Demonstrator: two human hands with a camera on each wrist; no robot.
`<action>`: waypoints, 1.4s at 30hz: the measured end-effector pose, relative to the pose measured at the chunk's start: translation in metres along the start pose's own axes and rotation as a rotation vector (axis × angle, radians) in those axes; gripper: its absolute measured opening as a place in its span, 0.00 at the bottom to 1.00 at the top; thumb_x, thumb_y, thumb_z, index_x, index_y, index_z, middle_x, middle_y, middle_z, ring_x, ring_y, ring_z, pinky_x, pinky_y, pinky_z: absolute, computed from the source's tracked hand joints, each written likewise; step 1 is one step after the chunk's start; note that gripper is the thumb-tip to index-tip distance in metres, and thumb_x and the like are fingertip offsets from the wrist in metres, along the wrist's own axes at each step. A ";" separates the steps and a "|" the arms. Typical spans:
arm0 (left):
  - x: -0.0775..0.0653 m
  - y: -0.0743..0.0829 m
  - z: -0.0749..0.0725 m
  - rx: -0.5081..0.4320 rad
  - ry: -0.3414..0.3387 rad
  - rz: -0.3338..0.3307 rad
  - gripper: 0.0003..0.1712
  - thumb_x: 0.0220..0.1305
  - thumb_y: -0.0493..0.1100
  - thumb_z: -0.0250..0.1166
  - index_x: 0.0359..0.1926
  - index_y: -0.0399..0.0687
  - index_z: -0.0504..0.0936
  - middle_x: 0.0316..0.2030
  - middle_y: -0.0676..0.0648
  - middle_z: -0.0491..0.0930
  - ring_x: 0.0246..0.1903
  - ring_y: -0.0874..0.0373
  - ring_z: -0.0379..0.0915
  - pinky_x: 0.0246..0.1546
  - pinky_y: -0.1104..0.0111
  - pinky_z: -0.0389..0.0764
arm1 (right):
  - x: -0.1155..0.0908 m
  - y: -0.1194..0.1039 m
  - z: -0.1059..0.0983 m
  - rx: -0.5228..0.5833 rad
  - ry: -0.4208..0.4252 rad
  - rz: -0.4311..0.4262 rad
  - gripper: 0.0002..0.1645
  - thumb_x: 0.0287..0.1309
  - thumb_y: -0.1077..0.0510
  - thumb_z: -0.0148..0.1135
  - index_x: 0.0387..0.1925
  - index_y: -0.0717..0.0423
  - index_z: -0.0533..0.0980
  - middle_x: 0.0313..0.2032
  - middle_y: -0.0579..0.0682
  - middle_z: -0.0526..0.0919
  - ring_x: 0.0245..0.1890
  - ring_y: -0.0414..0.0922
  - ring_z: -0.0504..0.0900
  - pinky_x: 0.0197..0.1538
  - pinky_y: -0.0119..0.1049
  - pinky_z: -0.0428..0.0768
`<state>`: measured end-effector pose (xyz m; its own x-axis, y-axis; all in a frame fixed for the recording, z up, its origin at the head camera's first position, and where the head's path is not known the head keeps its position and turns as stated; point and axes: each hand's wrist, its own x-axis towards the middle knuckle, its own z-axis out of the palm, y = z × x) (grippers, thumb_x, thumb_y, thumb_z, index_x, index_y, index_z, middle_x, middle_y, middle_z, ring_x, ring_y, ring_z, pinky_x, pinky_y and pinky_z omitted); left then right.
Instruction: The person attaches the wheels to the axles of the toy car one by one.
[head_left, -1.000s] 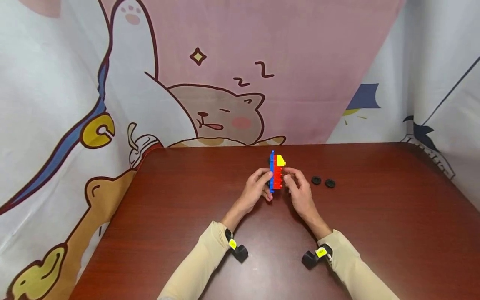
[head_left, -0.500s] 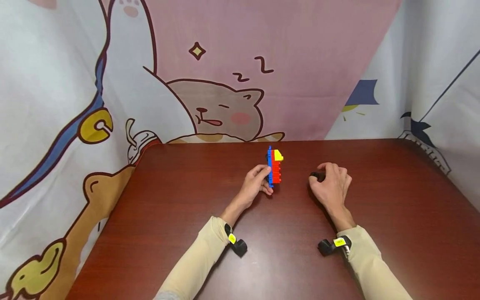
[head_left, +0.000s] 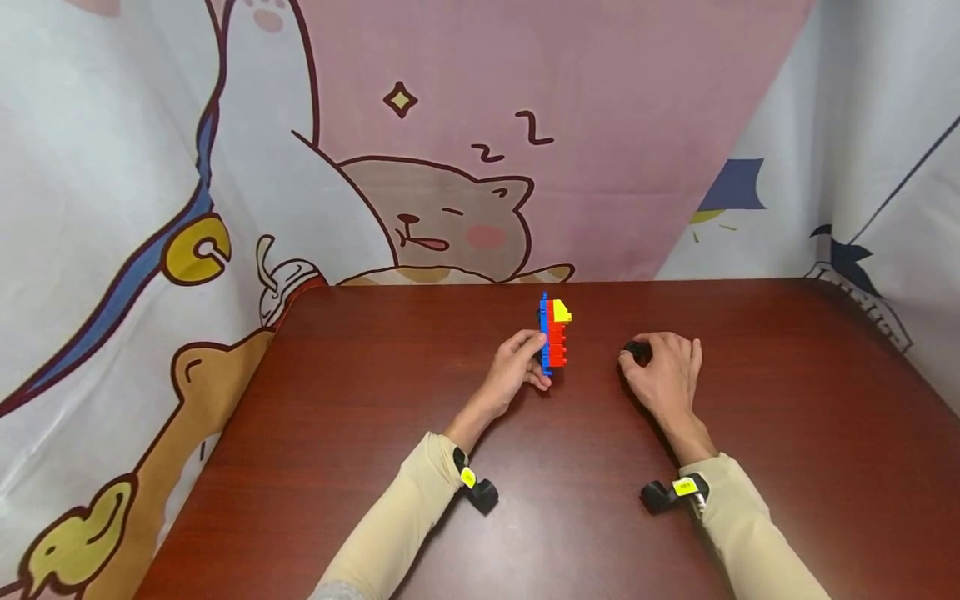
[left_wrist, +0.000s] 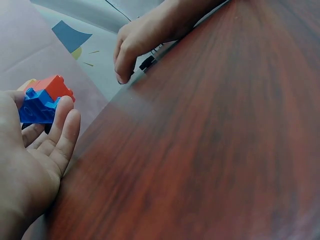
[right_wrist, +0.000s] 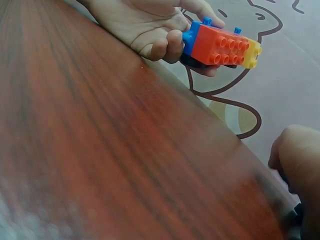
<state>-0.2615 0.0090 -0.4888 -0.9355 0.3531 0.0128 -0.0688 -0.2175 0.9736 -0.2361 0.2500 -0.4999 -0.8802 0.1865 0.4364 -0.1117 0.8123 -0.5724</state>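
My left hand (head_left: 512,369) grips a toy brick car (head_left: 555,346) on its side, thumb on the blue base. Red bricks and a yellow sloped brick (right_wrist: 251,53) are stacked on that base, their studs facing right in the head view. Black wheel parts show under the base in the right wrist view. To the right, my right hand (head_left: 666,371) is low at the table, its thumb and index finger pinching a small black wheel (head_left: 639,351). The rest of that hand covers the spot where a second wheel lay.
The dark red-brown wooden table (head_left: 420,333) reaches back to a hanging cloth (head_left: 637,125) printed with cartoon animals. More of this cloth hangs along the left and right sides. Each wrist wears a black camera mount, such as the left mount (head_left: 482,497).
My right hand has moved right from beside the toy car to the black wheels and closed its fingers on one. My left hand keeps holding the car in nearly the same place.
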 end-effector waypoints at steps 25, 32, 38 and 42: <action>-0.002 -0.004 0.001 0.072 -0.007 0.022 0.20 0.75 0.46 0.52 0.55 0.32 0.71 0.21 0.52 0.77 0.15 0.61 0.75 0.19 0.71 0.80 | -0.031 -0.070 0.041 0.436 0.161 -0.473 0.21 0.48 0.62 0.73 0.45 0.65 0.80 0.39 0.57 0.79 0.42 0.56 0.70 0.46 0.37 0.64; -0.001 -0.005 0.003 0.111 -0.020 0.023 0.20 0.75 0.46 0.54 0.55 0.33 0.71 0.26 0.52 0.77 0.16 0.61 0.75 0.20 0.71 0.79 | -0.034 -0.070 0.041 0.428 0.121 -0.495 0.23 0.45 0.64 0.75 0.47 0.62 0.81 0.39 0.57 0.79 0.43 0.54 0.71 0.45 0.35 0.64; -0.001 -0.003 0.001 0.103 -0.032 0.028 0.20 0.74 0.44 0.53 0.58 0.34 0.72 0.31 0.48 0.82 0.17 0.62 0.76 0.22 0.70 0.81 | -0.032 -0.073 0.040 0.404 0.088 -0.467 0.24 0.45 0.63 0.77 0.48 0.60 0.81 0.39 0.56 0.78 0.43 0.51 0.70 0.44 0.34 0.63; -0.001 -0.001 -0.001 0.094 -0.072 0.030 0.23 0.71 0.40 0.51 0.63 0.34 0.71 0.38 0.38 0.84 0.20 0.63 0.77 0.25 0.69 0.82 | -0.032 -0.074 0.040 0.416 0.068 -0.426 0.24 0.45 0.63 0.77 0.48 0.60 0.81 0.40 0.55 0.77 0.43 0.50 0.69 0.44 0.33 0.63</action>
<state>-0.2607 0.0075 -0.4899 -0.9091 0.4128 0.0552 -0.0054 -0.1442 0.9895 -0.2177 0.1619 -0.4990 -0.6885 -0.0618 0.7226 -0.6314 0.5411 -0.5554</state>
